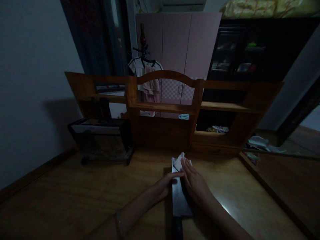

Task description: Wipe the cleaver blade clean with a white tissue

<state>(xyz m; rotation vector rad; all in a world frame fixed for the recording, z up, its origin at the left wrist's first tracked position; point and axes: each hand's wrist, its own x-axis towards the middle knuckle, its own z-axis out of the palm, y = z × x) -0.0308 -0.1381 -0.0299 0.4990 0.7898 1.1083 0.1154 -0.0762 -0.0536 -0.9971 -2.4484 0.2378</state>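
Note:
A cleaver (180,201) is in front of me over the table, its broad metal blade pointing away and its dark handle (178,228) towards me. My left hand (165,184) is at the blade's left edge, one finger or thumb lying across the top face; its other fingers are hidden, apparently beneath the blade. With fingers together, my right hand (193,181) presses a folded white tissue or cloth (179,162) onto the far end of the blade. The two hands meet over the blade.
A wooden table (120,186) carries a shelf unit (165,108) along its back. At back left stands a black-framed, glass-fronted box (101,143) with dark objects on top. Beyond are a clothes rack (145,73), a pink wardrobe (175,46) and a dark cabinet (230,63). The room is dim.

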